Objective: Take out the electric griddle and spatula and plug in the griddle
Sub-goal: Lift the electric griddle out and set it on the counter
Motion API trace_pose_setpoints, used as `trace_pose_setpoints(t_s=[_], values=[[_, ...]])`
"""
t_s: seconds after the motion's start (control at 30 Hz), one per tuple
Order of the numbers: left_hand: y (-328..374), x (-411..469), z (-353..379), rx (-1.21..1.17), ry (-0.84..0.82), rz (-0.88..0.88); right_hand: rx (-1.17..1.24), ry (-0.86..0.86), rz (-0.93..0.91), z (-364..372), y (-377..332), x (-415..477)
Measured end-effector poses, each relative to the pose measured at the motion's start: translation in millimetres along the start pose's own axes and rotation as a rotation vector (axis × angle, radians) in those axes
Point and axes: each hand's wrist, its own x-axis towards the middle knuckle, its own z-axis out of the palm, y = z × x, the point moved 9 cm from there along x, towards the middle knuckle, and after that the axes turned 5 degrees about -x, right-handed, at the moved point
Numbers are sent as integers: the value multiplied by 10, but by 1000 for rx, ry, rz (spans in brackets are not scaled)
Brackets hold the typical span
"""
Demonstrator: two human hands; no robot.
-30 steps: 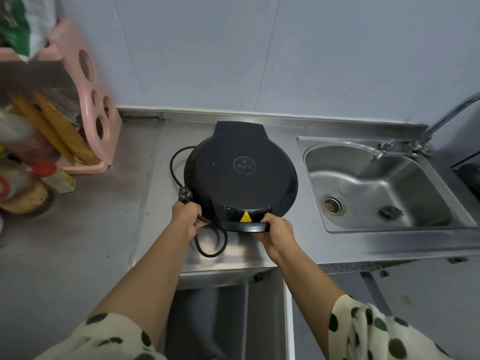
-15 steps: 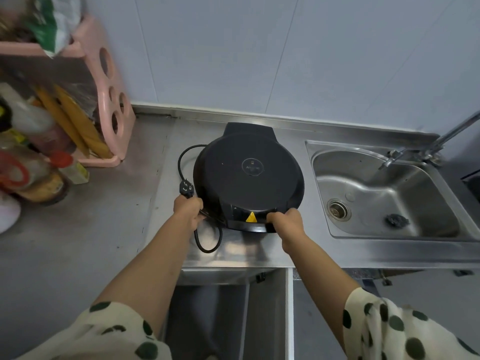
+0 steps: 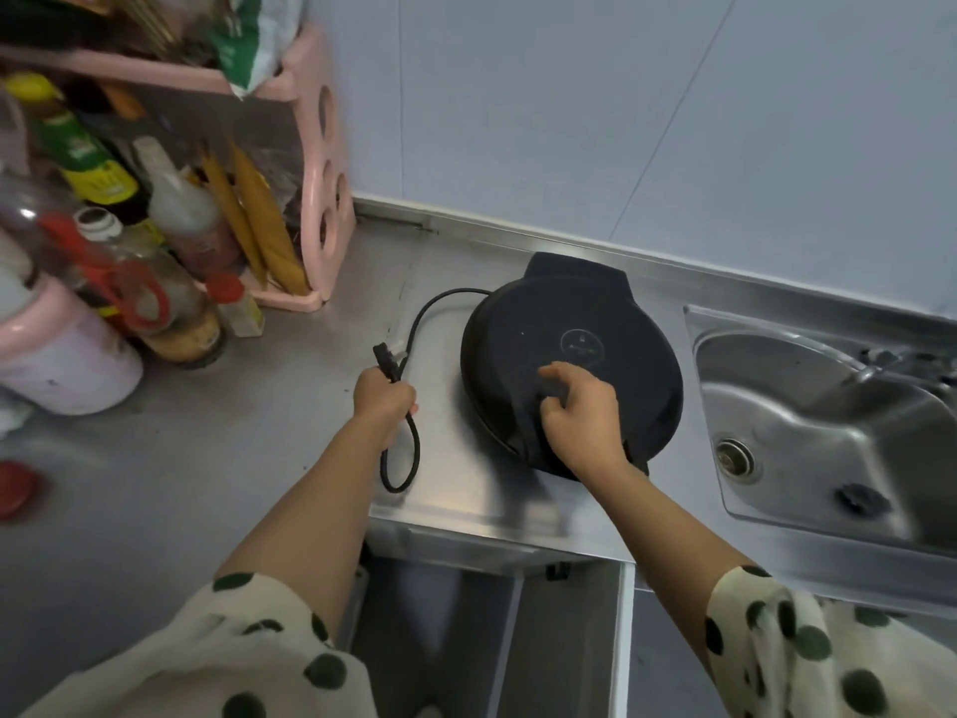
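Black round electric griddle (image 3: 523, 349), lid closed, on steel counter (image 3: 455, 505), left of sink (image 3: 828, 422); left hand (image 3: 386, 396) clenched round power cord (image 3: 434, 303) just below plug (image 3: 387, 361), left of griddle; right hand (image 3: 582, 417) over near part of lid, fingers loosely curled, grasping nothing; contact with lid unclear; pink rack (image 3: 316, 147) far left.

left hand (image 3: 384, 393) grips cord (image 3: 414, 329); right hand (image 3: 580, 417) seemingly resting on griddle (image 3: 595, 329).
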Motion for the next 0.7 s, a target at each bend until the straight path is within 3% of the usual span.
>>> trace_pose_setpoints(t_s=[0.3, 0.7], values=[[3, 242, -353, 245, 212, 94, -126, -76, -187, 387, -400, 237], [-84, 479, -492, 490, 214, 58, -163, -87, -236, 598, -428, 380]])
